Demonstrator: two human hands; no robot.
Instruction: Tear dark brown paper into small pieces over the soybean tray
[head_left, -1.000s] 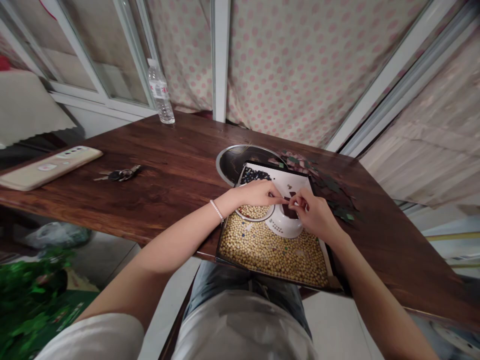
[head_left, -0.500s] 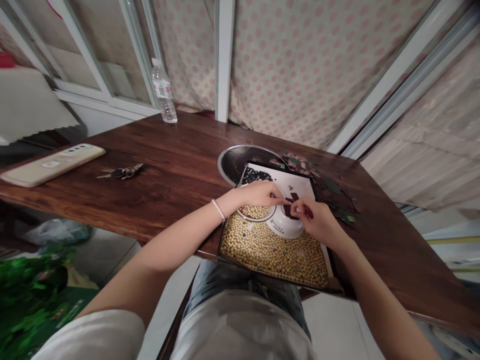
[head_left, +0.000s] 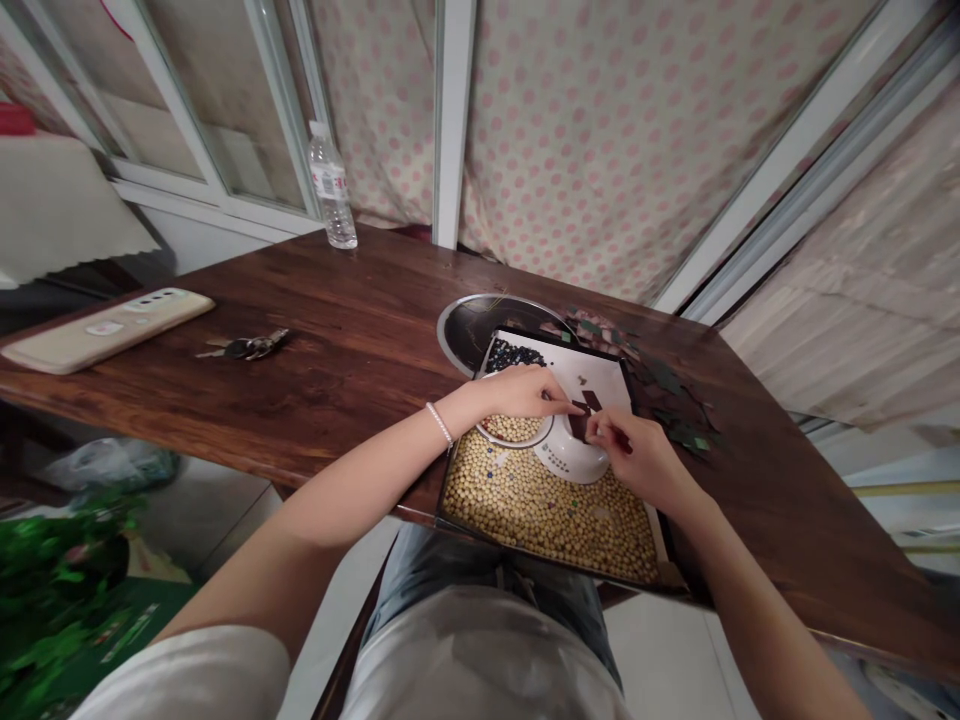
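Between our left hand (head_left: 519,392) and right hand (head_left: 637,462), we are pinching a dark brown scrap (head_left: 579,422) narrowly over a white bowl (head_left: 574,458), a light, careful grip suiting something so thin, above a tray of soybeans (head_left: 540,520) on the counter (head_left: 360,300).

The dark pieces (head_left: 579,422) are partly hidden behind the left hand (head_left: 517,392) and right hand (head_left: 637,455); coloured specks (head_left: 574,505) among the soybeans (head_left: 540,520) are too small to tell; the green plant (head_left: 52,580) is blurred, cut off by the left edge.
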